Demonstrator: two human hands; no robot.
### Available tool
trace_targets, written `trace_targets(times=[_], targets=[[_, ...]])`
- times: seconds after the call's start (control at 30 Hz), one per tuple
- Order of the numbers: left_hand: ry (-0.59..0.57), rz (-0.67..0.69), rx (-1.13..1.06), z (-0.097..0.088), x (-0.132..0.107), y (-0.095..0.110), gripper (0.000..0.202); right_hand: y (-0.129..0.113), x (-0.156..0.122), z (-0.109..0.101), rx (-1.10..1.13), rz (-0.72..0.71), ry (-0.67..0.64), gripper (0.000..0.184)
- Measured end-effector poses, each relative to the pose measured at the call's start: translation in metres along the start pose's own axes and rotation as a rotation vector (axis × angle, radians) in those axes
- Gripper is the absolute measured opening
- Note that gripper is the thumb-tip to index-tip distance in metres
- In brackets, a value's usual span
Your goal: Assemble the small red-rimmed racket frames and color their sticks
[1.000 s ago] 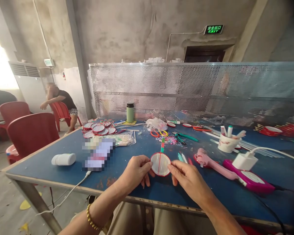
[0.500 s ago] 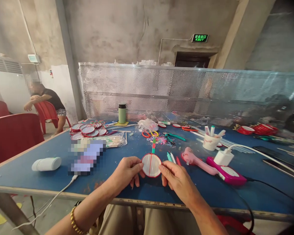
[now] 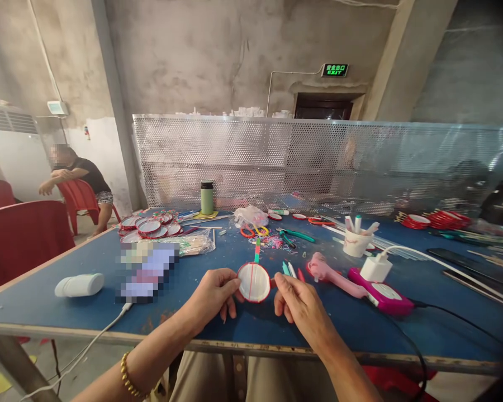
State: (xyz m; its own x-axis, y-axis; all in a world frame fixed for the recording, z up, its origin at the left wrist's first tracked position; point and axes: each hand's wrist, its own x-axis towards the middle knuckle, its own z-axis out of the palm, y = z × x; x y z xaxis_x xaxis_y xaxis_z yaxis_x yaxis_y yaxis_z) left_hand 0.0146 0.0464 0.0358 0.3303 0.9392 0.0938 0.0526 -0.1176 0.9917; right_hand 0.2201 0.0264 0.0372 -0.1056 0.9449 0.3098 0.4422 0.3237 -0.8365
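A small round fan with a white face, a red rim and a red line down its middle is upright near the table's front edge. Its green and red striped handle points away from me. My left hand pinches the rim at the left side between thumb and fingers. Beside the right rim, my right hand has its thumb and fingertips pressed together, slightly apart from the white face. A bit of red shows at those fingertips, too small to make out. Several pens lie just beyond my right hand.
On the blue table are a white bottle, a phone, a pile of round fans, pliers, a pink tool, a magenta power strip and a cup of pens. A person sits at left.
My right hand has drawn slightly away from the fan's right rim. The left hand keeps its hold. The whole view has shifted a little.
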Motion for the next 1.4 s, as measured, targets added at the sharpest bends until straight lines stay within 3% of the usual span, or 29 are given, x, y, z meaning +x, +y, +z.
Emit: trace_targets(times=[0.27,0.57,0.77,0.87,1.03,1.17,1.27,1.4], targets=[[-0.016,0.004,-0.065,-0.005,0.004,0.007,0.029,-0.001,0.001,-0.003,-0.046,0.018,-0.006,0.055],[0.021,-0.032,0.077,-0.039,0.016,0.033,0.022,0.001,0.001,-0.005,-0.071,0.025,-0.030,0.047],[-0.078,-0.096,0.021,-0.035,0.025,0.028,0.020,0.001,0.002,-0.004,-0.079,0.034,-0.026,0.047],[-0.042,-0.088,0.043,-0.042,0.035,0.036,0.016,0.003,0.003,-0.005,-0.075,0.046,-0.038,0.046],[0.152,-0.014,0.123,-0.086,0.051,0.051,0.016,0.009,0.004,-0.006,-0.086,0.036,-0.031,0.047],[0.347,-0.003,0.252,-0.139,0.053,0.049,0.018,0.010,0.005,-0.005,-0.108,0.021,-0.030,0.048],[0.539,-0.069,0.519,-0.181,0.050,0.045,0.017,0.009,0.005,-0.005,-0.115,0.011,-0.023,0.047],[0.672,-0.120,0.646,-0.231,0.046,0.039,0.019,0.007,0.005,-0.005,-0.122,0.006,-0.036,0.045]])
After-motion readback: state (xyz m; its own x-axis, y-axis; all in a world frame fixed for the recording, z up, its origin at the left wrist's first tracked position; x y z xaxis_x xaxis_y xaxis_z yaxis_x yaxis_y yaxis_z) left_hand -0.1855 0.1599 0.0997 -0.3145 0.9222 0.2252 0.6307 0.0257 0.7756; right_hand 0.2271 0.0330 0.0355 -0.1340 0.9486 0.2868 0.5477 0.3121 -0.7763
